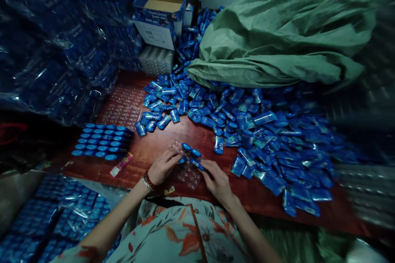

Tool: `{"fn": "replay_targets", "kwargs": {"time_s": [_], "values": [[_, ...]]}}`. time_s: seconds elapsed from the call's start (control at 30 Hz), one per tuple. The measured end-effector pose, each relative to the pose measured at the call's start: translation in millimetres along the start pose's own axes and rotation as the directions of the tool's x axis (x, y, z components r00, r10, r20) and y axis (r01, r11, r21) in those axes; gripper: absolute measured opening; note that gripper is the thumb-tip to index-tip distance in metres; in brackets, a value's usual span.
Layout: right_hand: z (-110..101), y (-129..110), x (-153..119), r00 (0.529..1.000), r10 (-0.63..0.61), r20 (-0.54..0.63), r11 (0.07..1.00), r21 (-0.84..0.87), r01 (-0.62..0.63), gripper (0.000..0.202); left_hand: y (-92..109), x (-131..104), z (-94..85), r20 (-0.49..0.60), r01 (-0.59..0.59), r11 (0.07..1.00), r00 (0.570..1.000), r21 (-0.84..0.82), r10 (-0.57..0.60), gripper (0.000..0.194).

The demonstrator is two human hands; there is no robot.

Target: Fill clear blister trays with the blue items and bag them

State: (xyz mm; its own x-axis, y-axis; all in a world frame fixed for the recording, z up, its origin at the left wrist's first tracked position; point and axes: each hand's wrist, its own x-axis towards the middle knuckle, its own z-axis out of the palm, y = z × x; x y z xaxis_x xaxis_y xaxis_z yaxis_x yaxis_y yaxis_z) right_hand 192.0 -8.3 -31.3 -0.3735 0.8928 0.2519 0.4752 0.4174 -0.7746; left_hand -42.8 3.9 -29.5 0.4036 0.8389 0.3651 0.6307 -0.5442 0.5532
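A clear plastic tray with moulded pockets [189,176] lies on the table in front of me. Two small blue oval-ended containers [191,149] stand in its upper part. My left hand [162,167] pinches another small blue container [182,159] at the tray's left side. From the right, the fingers of my right hand [217,181] close on a blue container with a label [196,163], low over the tray. Whether these held containers sit fully in pockets, I cannot tell.
Loose blue containers [265,135] spread over the reddish table [138,164], spilling from a green sack [277,45]. At left stand a filled tray [101,141] and empty clear trays [123,104]. Behind are an open carton [160,12] and plastic-wrapped stacks [61,41].
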Motion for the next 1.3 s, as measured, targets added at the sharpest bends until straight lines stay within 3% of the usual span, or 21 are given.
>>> {"fn": "replay_targets", "kwargs": {"time_s": [0.17, 0.3, 0.4, 0.5, 0.7, 0.97, 1.17, 1.3], "values": [[-9.2, 8.0, 17.1, 0.982, -0.093, 0.165, 0.968, -0.216, 0.128, 0.034, -2.0, -6.9, -4.0, 0.037, -0.080, 0.986, 0.996, 0.143, 0.075, 0.040], [-17.4, -4.0, 32.8, 0.948, -0.021, 0.319, 0.891, -0.423, 0.162, 0.039, 3.9, -0.7, -4.6, -0.012, -0.060, 0.978, 0.998, 0.202, 0.064, 0.043], [-24.5, -10.2, 44.9, 0.911, -0.013, 0.413, 0.856, -0.466, 0.223, 0.041, 3.3, 11.1, 1.6, -0.058, -0.032, 0.975, 0.997, 0.221, 0.046, 0.041], [-29.5, -5.8, 50.6, 0.918, -0.096, 0.386, 0.884, -0.391, 0.257, 0.041, -0.9, 21.7, 8.4, -0.080, -0.036, 0.970, 0.995, 0.242, 0.057, 0.037], [-23.8, 9.1, 46.9, 0.967, -0.192, 0.166, 0.932, -0.277, 0.232, 0.035, -6.3, 22.6, 4.7, 0.002, -0.081, 0.964, 0.997, 0.253, 0.083, 0.035], [-14.6, 8.1, 50.7, 0.918, -0.337, 0.209, 0.820, -0.414, 0.396, 0.035, -1.0, 19.1, -2.8, 0.020, -0.058, 0.962, 0.998, 0.265, 0.054, 0.034], [-19.9, 0.8, 58.6, 0.916, -0.159, 0.367, 0.811, -0.481, 0.334, 0.038, 3.4, 19.4, -2.2, 0.046, -0.036, 0.972, 0.999, 0.232, 0.026, 0.030], [-17.3, -25.5, 70.2, 0.848, -0.016, 0.529, 0.748, -0.556, 0.361, 0.026, 12.1, 26.1, -1.2, 0.168, 0.005, 0.968, 0.985, 0.253, -0.049, 0.025]]}}
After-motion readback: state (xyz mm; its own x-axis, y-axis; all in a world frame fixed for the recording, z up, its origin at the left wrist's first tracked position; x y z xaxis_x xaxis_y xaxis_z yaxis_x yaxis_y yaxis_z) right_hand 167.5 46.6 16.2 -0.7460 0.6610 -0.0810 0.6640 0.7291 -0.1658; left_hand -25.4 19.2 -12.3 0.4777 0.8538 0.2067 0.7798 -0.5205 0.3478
